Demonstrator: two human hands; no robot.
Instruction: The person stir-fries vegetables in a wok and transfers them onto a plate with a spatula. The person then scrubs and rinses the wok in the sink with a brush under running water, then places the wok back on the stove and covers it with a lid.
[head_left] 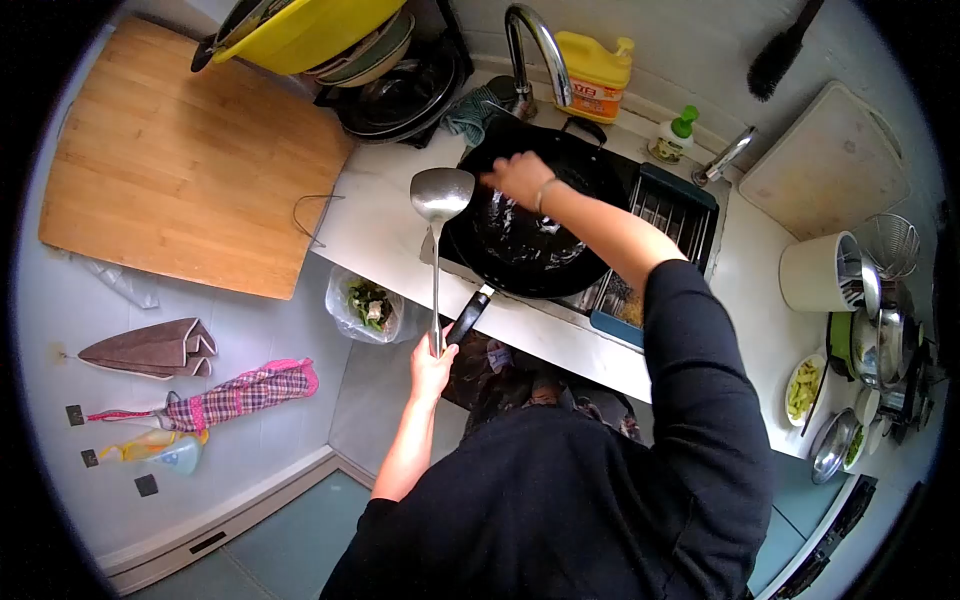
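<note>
So, head view. The left hand (pixel 430 372) is closed around the long handle of a metal spatula (pixel 442 194), fingers wrapped near its lower end, right beside the wok's black handle (pixel 468 318); can't tell if hand and wok handle touch. The spatula's head is up by the wok's left rim. The right hand (pixel 518 180) is over the far-left part of the black wok (pixel 530 225), fingers pointing left and kinda blurry, so I can't tell if they're spread or pinching something.

The wok sits over the sink area, its handle pointing at the front edge of the white counter (pixel 735 235), with a drying rack (pixel 672 215) just to its right. Behind it there's a faucet (pixel 545 50) and a yellow jug (pixel 592 75). A big wooden board (pixel 190 150) is off to the left, and cloths hang on the wall below it.

Container-wise, the wok looks wet and shiny inside. A plastic bag (pixel 372 308) by the counter's front edge holds leafy scraps, and a white dish (pixel 803 390) near the right end has pale green pieces.
</note>
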